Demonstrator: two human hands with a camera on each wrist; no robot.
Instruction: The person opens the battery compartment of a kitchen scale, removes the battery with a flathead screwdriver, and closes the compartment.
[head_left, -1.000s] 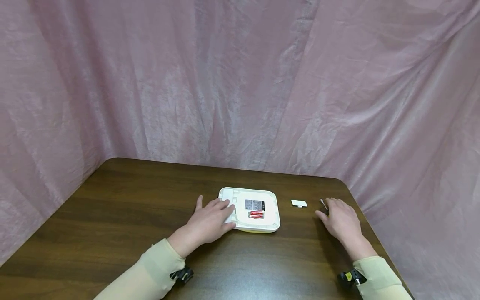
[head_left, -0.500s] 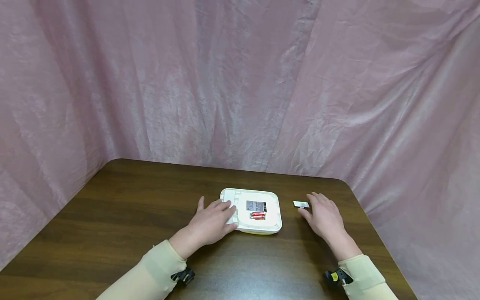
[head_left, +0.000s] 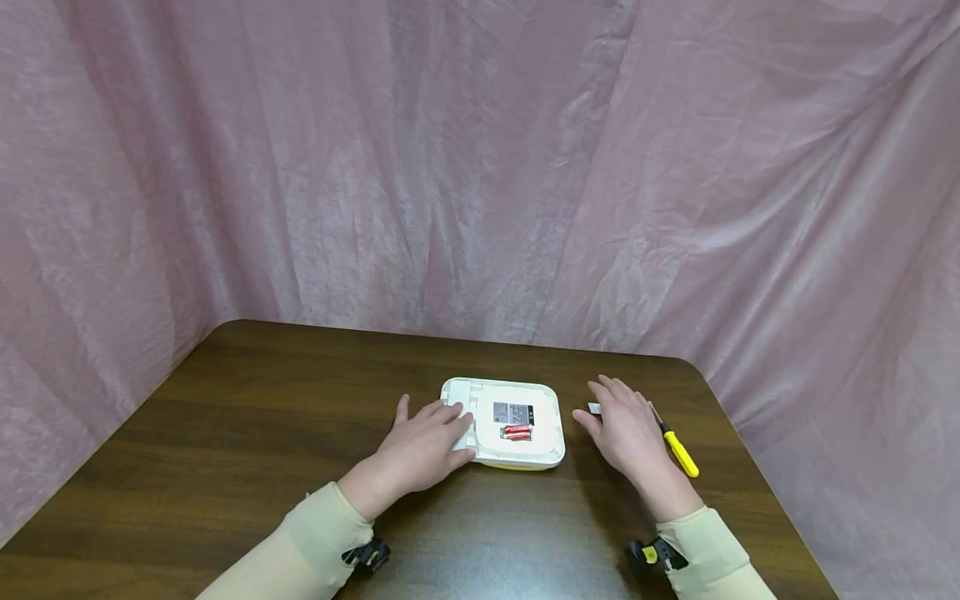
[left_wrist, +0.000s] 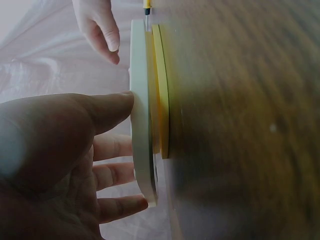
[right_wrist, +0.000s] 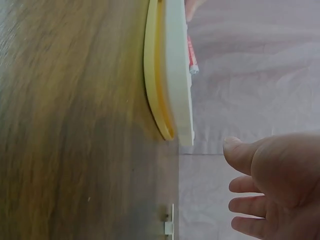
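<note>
1. White device point(head_left: 483, 421) lies flat, nearer the desk's far edge than the bottom of the view, right of the midpoint between side edges; yellow base down on the desk point(head_left: 315, 367). Face shows a grey label point(head_left: 511, 412) and two red batteries point(head_left: 517, 432).
2. Left hand point(head_left: 422, 443): fingers extended, resting on the device's left end, thumb at its near side. Grip not closed round it; apparently just steadying.
3. Right hand point(head_left: 627, 425): just changed. Has come leftward, away from the desk's right edge, and now hovers above the small white piece point(head_left: 595, 408). Grip released, fingers loose; right wrist view shows the piece on the desk, untouched.
4. Screwdriver point(head_left: 679, 452), partly under that hand a second ago, now bares its yellow handle near the right edge, tip toward the far edge.
5. Meaning, as judged: tool laid aside, attention shifted to the small piece; device and batteries look unmoved.
</note>
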